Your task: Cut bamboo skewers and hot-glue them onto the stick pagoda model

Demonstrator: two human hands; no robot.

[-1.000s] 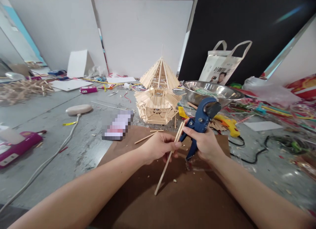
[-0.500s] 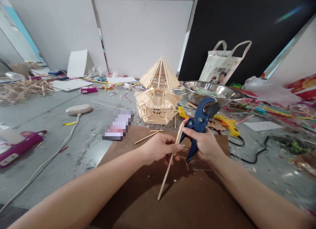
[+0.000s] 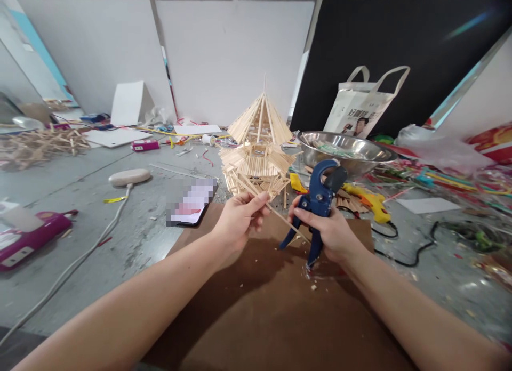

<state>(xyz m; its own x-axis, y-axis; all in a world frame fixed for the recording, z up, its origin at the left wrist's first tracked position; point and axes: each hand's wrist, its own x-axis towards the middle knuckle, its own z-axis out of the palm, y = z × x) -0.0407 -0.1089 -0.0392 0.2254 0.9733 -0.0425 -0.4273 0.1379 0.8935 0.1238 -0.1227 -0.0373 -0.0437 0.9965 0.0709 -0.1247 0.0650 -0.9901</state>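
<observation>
1. Thumb and fingers of the left hand (image 3: 240, 219) are pinched together, gripping a thin wooden stick (image 3: 282, 215) above the far part of the brown sheet (image 3: 256, 317).
2. Over to the right hand (image 3: 330, 230): wrapped around the blue cutter (image 3: 318, 200), whose handle ends stand spread apart!
3. Steel bowl (image 3: 360, 169) beyond the sheet's far right corner, green material (image 3: 334, 150) inside; behind it, a tote bag (image 3: 358, 110), contents hidden.
4. And the stick? Long axis slanting, upper end before the stick-built model (image 3: 260, 163), lower end angled rightward and nearer, towards the handles; whether they touch, cannot tell.
5. Cutter head up, curved tip rightward, handles down towards the sheet's near edge.
</observation>
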